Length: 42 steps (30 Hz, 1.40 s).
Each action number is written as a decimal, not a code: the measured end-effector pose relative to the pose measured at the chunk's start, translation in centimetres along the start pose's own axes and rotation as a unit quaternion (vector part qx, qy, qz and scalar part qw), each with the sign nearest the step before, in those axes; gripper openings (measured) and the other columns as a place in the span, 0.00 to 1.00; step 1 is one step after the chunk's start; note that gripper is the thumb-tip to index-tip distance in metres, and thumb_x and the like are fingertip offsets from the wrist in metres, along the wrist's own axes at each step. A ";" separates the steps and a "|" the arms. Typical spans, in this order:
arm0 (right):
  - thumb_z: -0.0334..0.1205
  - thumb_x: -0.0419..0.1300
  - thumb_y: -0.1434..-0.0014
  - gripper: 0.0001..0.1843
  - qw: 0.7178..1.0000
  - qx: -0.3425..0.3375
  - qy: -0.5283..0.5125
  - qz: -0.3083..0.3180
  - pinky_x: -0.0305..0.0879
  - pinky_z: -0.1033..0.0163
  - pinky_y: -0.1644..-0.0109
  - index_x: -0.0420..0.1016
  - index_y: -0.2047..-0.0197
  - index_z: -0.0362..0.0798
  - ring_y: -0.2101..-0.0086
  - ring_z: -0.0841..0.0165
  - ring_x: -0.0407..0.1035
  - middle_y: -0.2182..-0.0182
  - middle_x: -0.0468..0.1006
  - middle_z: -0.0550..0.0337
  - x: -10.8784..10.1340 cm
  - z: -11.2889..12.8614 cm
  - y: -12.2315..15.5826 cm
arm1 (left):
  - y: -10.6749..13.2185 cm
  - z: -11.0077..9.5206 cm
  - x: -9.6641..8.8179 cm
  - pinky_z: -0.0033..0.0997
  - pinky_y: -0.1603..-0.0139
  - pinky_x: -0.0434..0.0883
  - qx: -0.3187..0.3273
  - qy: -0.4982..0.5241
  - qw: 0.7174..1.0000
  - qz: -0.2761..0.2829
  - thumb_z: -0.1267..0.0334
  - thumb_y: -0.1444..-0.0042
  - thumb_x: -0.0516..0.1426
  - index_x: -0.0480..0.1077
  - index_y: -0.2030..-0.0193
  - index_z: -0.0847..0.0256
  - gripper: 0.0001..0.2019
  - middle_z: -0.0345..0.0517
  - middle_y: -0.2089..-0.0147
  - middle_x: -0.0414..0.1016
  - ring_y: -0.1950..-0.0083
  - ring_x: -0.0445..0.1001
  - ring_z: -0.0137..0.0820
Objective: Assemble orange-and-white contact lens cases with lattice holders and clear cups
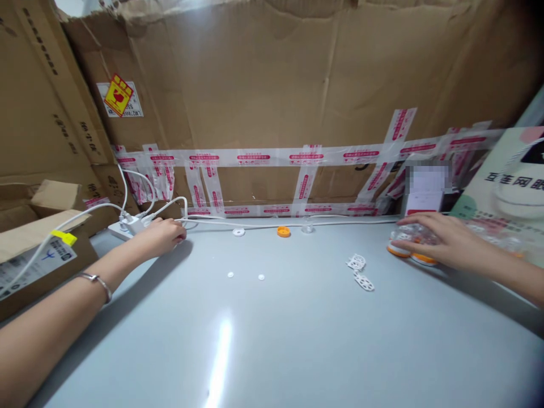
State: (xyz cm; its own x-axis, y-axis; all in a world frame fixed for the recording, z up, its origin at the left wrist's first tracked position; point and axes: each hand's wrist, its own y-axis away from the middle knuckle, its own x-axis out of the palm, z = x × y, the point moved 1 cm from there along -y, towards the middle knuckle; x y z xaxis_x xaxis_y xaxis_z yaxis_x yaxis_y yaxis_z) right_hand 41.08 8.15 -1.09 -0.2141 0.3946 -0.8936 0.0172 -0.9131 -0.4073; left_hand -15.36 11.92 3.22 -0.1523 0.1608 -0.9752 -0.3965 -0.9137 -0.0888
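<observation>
At the right, my right hand (433, 241) curls over clear rounded containers (398, 248) with orange and white bases, its fingers around them. My left hand (166, 235) rests on the table beside a white power strip (132, 225). Its fingers are curled in, and whatever they may hold is hidden. Between the hands, along the back, lie a white disc (238, 232), an orange round cap (283, 232) and a small clear cup (307, 228). Nearer are two small white buttons (230, 275). White perforated pieces (363, 281) lie left of my right hand.
A large taped cardboard box (263, 102) walls off the back of the grey table (297, 340). White cables (250, 224) run along its foot. An open carton (46, 266) stands at left. A printed bag (505, 187) and a white box (425, 195) stand at right.
</observation>
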 end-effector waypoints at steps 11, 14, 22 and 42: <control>0.60 0.50 0.48 0.24 0.980 -0.070 -0.067 -0.176 0.59 0.51 0.48 0.70 0.59 0.51 0.53 0.58 0.65 0.55 0.72 0.53 -1.7 3.5 0.9 | -1.3 -11.8 -4.1 0.26 0.61 0.65 0.147 0.162 0.974 -0.057 0.72 0.46 0.49 0.71 0.66 0.63 0.09 0.45 0.64 0.74 0.63 0.71 0.30; 0.55 0.52 0.47 0.19 0.971 -0.094 -0.093 -0.197 0.60 0.52 0.47 0.70 0.59 0.51 0.53 0.60 0.66 0.55 0.72 0.54 -2.0 5.0 1.6 | -2.3 -17.2 -4.2 0.25 0.63 0.65 0.238 0.201 0.950 -0.014 0.74 0.48 0.51 0.71 0.68 0.63 0.08 0.44 0.64 0.73 0.65 0.70 0.28; 0.46 0.54 0.44 0.10 0.956 -0.113 -0.182 -0.200 0.60 0.52 0.46 0.70 0.61 0.51 0.53 0.62 0.67 0.55 0.73 0.54 -2.6 9.6 3.5 | -3.4 -19.7 -2.0 0.26 0.66 0.66 0.262 0.262 0.928 -0.015 0.67 0.44 0.55 0.71 0.61 0.64 0.06 0.46 0.64 0.74 0.67 0.70 0.28; 0.36 0.57 0.47 0.08 0.922 -0.155 -0.305 0.183 0.64 0.63 0.58 0.71 0.62 0.45 0.65 0.70 0.65 0.64 0.69 0.56 3.3 21.7 3.5 | 0.2 -16.3 -1.4 0.27 0.63 0.66 0.229 0.245 0.942 -0.016 0.68 0.43 0.51 0.69 0.64 0.63 0.06 0.46 0.64 0.69 0.64 0.68 0.29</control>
State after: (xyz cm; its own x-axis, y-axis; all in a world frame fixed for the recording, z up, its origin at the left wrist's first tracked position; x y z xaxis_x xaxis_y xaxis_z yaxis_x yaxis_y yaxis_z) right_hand 19.20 4.07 -1.34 -0.6462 -0.1517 -0.7480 0.4556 -0.8629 -0.2186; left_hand -0.47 5.42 1.27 0.2580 -0.1096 -0.9599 -0.7596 -0.6369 -0.1315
